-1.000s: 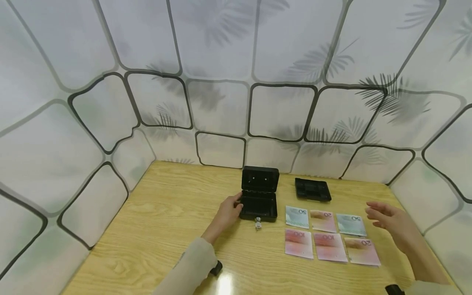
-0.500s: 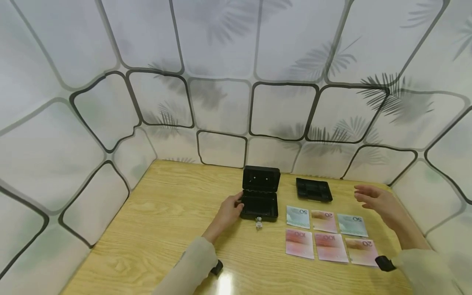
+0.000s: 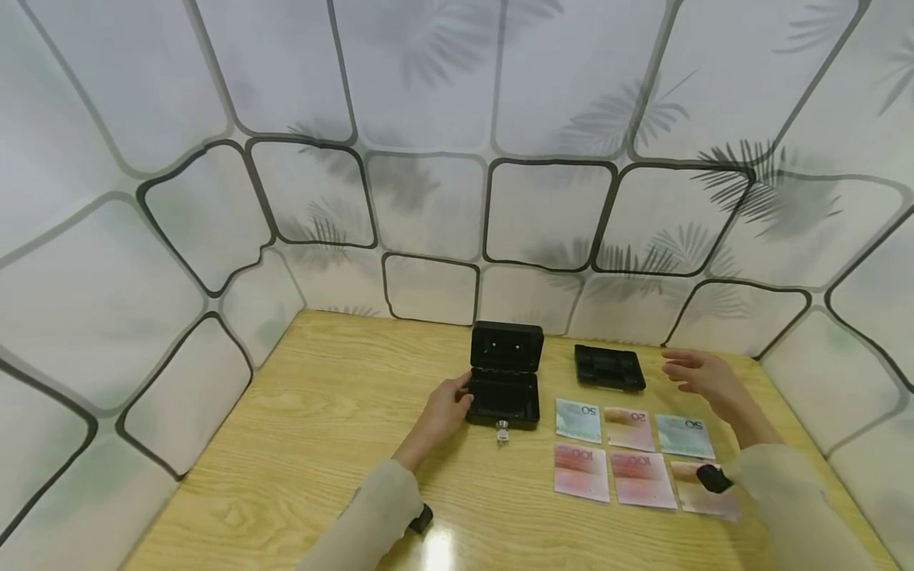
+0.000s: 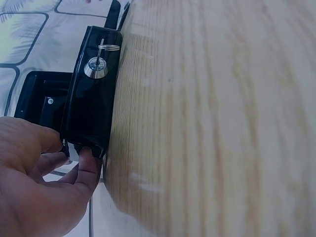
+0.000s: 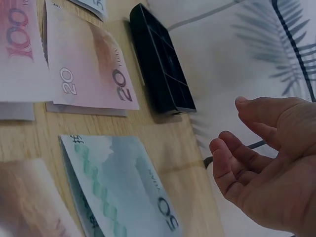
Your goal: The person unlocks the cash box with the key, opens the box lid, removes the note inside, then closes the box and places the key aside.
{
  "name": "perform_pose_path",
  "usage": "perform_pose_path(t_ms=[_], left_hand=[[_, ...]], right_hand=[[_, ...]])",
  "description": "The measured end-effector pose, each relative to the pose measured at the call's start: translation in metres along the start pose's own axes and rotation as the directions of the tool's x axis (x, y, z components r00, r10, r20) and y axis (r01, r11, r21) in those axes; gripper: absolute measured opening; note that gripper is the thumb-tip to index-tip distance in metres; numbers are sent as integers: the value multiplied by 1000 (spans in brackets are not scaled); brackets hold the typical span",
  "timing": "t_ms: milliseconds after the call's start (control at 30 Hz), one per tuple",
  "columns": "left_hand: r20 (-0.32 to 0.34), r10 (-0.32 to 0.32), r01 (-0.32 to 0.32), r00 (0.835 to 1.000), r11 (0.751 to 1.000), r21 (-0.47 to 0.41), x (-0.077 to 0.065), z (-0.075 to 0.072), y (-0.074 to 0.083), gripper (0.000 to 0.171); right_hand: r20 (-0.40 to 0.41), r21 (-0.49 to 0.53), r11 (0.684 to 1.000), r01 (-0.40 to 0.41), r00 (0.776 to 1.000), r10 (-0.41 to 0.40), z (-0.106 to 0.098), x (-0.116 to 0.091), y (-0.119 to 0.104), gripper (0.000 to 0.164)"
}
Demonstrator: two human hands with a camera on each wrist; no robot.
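Observation:
A black cash box (image 3: 503,398) stands on the table with its lid (image 3: 507,346) raised. My left hand (image 3: 444,408) grips its left side wall; in the left wrist view the thumb and fingers (image 4: 88,170) lie at the wall's edge. A key with a ring (image 4: 109,48) sits in the silver lock (image 4: 96,68) on the front. My right hand (image 3: 703,379) is in the air just right of the black compartment tray (image 3: 609,368). Its fingers are loosely bent and hold nothing; in the right wrist view the tray (image 5: 160,59) lies apart from them.
Two rows of folded banknotes lie on the table in front of the tray, among them a green 50 (image 3: 684,436), a 20 (image 3: 628,429) and a red 100 (image 3: 581,473). My right sleeve (image 3: 778,484) overlaps the lower right 20. A patterned curtain (image 3: 428,206) surrounds the table.
My right hand has moved left and away from me, from beside the banknotes toward the tray's right end. The left hand has stayed on the cash box.

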State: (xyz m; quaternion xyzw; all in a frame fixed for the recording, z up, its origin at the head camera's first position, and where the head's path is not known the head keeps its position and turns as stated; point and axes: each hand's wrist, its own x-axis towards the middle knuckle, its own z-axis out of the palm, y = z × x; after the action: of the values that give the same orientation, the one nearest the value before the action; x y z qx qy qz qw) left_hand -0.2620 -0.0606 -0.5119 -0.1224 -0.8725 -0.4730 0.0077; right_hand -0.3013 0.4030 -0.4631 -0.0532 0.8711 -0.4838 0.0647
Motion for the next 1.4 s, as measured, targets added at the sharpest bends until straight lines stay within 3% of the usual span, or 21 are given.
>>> perform_pose_path(t_ms=[300,500,1167,1400], left_hand=[[3,-17,17,1000,1000,-3,-1,0,0,49],[-1,-20,20,1000,1000,-2,-1,0,2,49],[-6,-11,11,1000,1000,-7,2,1,0,49],[-5,-23,23,1000,1000,-5,2,1,0,48]], right_hand=[[34,27,999,42,999,-42,17,19,9,53],[20,30,999,29,999,-29,30,28,11,50],[-115,-200,978,61,990,-86,53,46,19,30],[-115,-364,928,82,985,-132,54,47,19,25]])
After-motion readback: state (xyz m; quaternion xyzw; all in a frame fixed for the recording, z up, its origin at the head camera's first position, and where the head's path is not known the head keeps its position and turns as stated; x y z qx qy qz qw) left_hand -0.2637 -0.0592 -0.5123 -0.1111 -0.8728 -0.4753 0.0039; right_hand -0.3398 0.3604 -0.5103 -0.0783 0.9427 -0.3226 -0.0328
